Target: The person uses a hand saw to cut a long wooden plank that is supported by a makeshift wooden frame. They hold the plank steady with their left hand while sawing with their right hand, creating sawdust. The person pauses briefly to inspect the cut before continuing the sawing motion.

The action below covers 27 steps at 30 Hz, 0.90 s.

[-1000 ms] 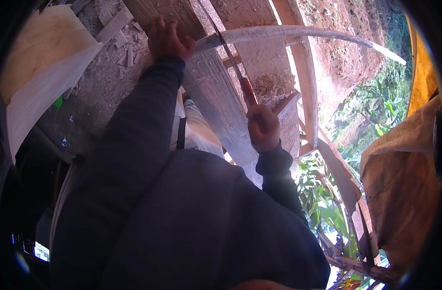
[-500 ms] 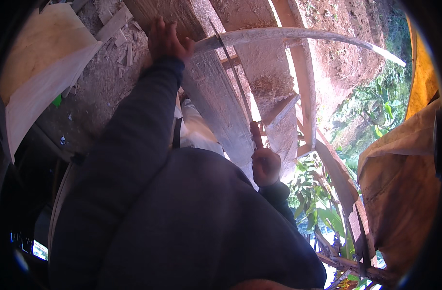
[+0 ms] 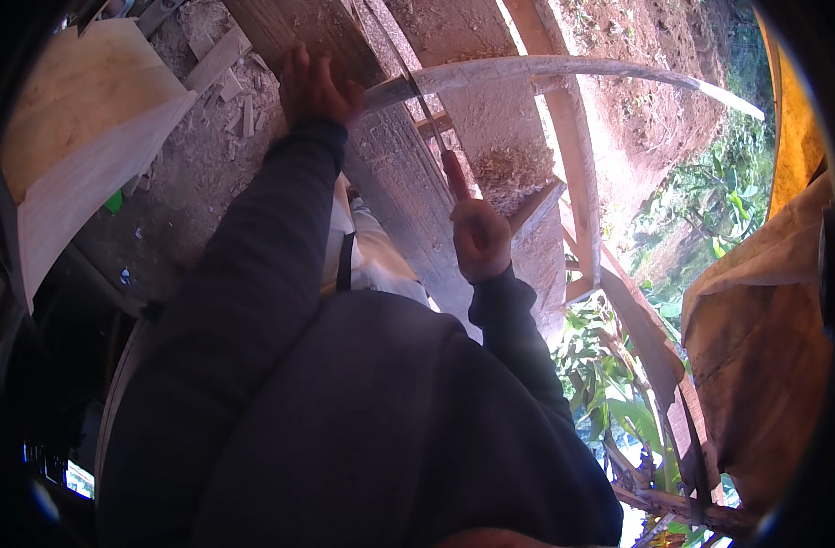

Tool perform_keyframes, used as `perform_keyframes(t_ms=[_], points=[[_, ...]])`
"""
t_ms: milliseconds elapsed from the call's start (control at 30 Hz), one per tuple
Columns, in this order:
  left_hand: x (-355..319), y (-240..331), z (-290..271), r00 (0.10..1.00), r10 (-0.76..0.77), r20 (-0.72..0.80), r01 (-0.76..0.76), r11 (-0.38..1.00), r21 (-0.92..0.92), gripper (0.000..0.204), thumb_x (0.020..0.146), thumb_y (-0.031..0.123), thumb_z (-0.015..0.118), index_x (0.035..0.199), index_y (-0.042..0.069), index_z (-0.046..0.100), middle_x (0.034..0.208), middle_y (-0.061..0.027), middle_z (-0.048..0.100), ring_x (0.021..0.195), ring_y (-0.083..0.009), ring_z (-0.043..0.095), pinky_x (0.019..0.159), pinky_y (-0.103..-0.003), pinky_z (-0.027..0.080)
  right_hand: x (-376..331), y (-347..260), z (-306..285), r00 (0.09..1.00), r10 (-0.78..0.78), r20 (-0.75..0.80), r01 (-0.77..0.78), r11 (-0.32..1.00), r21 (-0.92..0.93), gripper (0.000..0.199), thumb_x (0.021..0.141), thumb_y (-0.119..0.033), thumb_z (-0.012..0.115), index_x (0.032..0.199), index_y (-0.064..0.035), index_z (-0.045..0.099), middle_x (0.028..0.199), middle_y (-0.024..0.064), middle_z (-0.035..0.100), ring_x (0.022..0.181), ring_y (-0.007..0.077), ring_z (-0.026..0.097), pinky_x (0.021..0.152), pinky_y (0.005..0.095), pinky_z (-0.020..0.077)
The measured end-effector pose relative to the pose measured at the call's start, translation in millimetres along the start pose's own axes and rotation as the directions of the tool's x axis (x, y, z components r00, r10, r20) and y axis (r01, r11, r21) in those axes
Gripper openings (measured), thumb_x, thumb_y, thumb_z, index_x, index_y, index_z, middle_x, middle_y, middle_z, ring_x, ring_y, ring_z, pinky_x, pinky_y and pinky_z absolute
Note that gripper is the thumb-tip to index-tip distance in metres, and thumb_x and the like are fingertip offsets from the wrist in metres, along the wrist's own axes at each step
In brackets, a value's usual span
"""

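At nine o'clock lay a pale board (image 3: 79, 173), tilted, with wood scraps (image 3: 218, 64) on the dirt near its upper right corner. Toward eleven o'clock the left hand (image 3: 315, 89) pressed flat, fingers spread and holding nothing, on the near end of a long curved slat (image 3: 563, 68). That slat ran from the hand out to two o'clock, lying across a wide grey plank (image 3: 394, 173) which slanted from twelve o'clock down toward the centre. Just right of centre the right hand (image 3: 479, 239) was closed around the red handle (image 3: 455, 173) of a saw; its thin blade (image 3: 408, 73) rose toward twelve o'clock and crossed the slat just right of the left hand. A heap of sawdust (image 3: 499, 169) sat beside the handle. A pale beam (image 3: 572, 183) ran down at one o'clock. Green leaves (image 3: 700, 210) showed at three o'clock, and tan cloth (image 3: 764, 365) hung at four o'clock.
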<state>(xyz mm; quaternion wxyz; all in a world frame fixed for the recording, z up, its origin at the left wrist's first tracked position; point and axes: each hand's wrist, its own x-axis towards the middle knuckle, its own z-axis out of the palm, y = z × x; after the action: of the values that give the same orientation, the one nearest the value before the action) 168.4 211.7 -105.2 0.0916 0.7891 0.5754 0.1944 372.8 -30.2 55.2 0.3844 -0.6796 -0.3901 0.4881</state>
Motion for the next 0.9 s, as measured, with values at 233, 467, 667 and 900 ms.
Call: perform_keyframes(t_ms=[233, 467, 667, 900], points=[[-4, 1, -3, 1.0, 0.005, -0.009, -0.006, 0.999, -0.036, 0.06, 0.083, 0.029, 0.07, 0.136, 0.006, 0.06, 0.16, -0.0292, 0.041, 0.151, -0.0468, 0.038, 0.122, -0.059, 0.034, -105, -24, -48, 0.991, -0.101, 0.083, 0.116, 0.973, -0.199, 0.027, 0.083, 0.016, 0.049, 0.096, -0.0006, 0.065, 0.091, 0.0166, 0.074, 0.075, 0.0206, 0.071, 0.071, 0.0323, 0.052], [-2, 6, -1, 1.0, 0.028, 0.013, -0.028, 1.0, -0.003, 0.06, 0.083, 0.033, 0.071, 0.135, 0.006, 0.06, 0.158, -0.0289, 0.043, 0.15, -0.0471, 0.039, 0.122, -0.058, 0.035, 76, 15, 27, 0.999, -0.047, -0.005, 0.047, 0.999, 0.0, 0.017, 0.092, 0.007, 0.058, 0.102, -0.005, 0.065, 0.076, 0.0063, 0.065, 0.072, 0.0097, 0.06, 0.066, 0.0294, 0.0478], [-4, 1, 5, 1.0, 0.001, 0.013, -0.001, 0.999, 0.034, 0.058, 0.08, 0.032, 0.07, 0.131, 0.005, 0.062, 0.156, -0.0289, 0.046, 0.149, -0.0473, 0.04, 0.119, -0.06, 0.038, 82, -3, 30, 0.997, -0.07, -0.044, 0.071, 0.997, 0.009, 0.017, 0.093, 0.004, 0.06, 0.104, -0.0068, 0.067, 0.08, 0.0126, 0.067, 0.07, 0.0199, 0.066, 0.069, 0.0342, 0.0519], [0, 7, -5, 0.999, 0.023, 0.022, -0.023, 1.0, -0.005, 0.059, 0.084, 0.031, 0.069, 0.136, 0.005, 0.061, 0.158, -0.031, 0.044, 0.15, -0.0475, 0.039, 0.122, -0.058, 0.035, -122, -57, -68, 0.992, 0.043, -0.122, -0.039, 0.999, 0.032, 0.013, 0.093, 0.007, 0.06, 0.101, -0.0008, 0.067, 0.082, 0.0106, 0.068, 0.071, 0.0157, 0.062, 0.062, 0.03, 0.0468]])
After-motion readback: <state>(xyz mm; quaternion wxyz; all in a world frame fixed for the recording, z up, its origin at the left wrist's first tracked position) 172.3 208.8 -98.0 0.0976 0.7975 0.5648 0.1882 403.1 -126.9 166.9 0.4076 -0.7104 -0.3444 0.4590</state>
